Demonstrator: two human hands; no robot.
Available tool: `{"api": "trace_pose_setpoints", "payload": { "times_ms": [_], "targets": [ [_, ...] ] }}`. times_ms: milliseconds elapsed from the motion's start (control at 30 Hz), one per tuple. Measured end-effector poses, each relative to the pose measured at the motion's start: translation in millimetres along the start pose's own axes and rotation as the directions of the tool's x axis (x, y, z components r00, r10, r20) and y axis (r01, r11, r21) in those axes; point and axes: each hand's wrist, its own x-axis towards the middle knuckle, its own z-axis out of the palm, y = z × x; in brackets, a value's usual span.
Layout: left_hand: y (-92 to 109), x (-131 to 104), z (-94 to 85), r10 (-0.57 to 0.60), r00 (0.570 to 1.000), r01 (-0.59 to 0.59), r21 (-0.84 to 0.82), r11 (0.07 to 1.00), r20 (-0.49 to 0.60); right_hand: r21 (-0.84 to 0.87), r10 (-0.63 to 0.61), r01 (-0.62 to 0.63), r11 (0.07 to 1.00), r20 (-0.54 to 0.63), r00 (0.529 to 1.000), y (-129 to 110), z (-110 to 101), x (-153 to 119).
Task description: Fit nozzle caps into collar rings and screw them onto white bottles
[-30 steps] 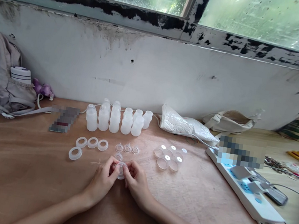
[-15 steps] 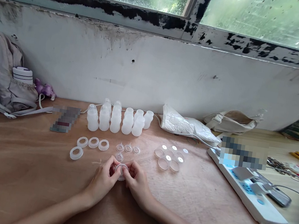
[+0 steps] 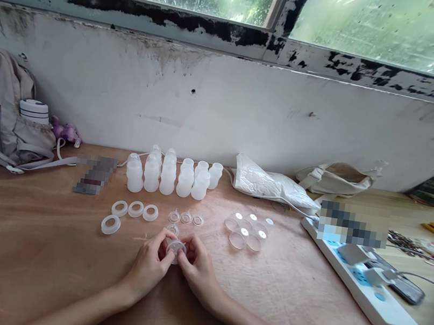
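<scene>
My left hand [image 3: 151, 261] and my right hand [image 3: 198, 268] pinch a translucent ring [image 3: 176, 248] between them, low over the wooden table. Both thumbs press on its near part. Just beyond the fingers lies a small clear nipple-shaped piece [image 3: 173, 229], with three more like it [image 3: 186, 217] in a row behind. To the left are several frosted rings [image 3: 110, 224]. Several round clear covers [image 3: 237, 240] lie at the right, some with white discs on or beside them. Behind stand several frosted bottles [image 3: 168, 178]; those at the left carry clear tops.
A grey backpack [image 3: 0, 108] leans at the far left near a blurred flat object [image 3: 96, 174]. White plastic packaging [image 3: 271, 184] and a beige bag [image 3: 335, 178] lie by the wall. A white power strip [image 3: 382, 312] with plugs and cables runs along the right.
The held ring is tilted differently, with its face now turned more toward me. Both hands remain in nearly the same place, and the view has shifted slightly.
</scene>
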Motion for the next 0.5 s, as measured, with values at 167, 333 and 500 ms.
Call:
{"api": "trace_pose_setpoints", "payload": {
  "times_ms": [167, 333, 500],
  "targets": [
    [0.1, 0.8, -0.2, -0.019, 1.000, 0.019, -0.017, 1.000, -0.018, 0.014, 0.010, -0.010, 1.000, 0.004, 1.000, 0.0, 0.9, 0.4],
    [1.6, 1.1, -0.6, -0.026, 1.000, 0.026, -0.077, 0.997, -0.003, 0.055, 0.045, -0.047, 0.997, 0.046, 0.998, -2.0, -1.3, 0.5],
    [-0.8, -0.6, -0.1, 0.003, 1.000, -0.003, -0.036, 0.999, -0.007, 0.067, 0.047, -0.051, 0.996, 0.067, 0.997, 0.2, -1.9, 0.3]
  ]
}}
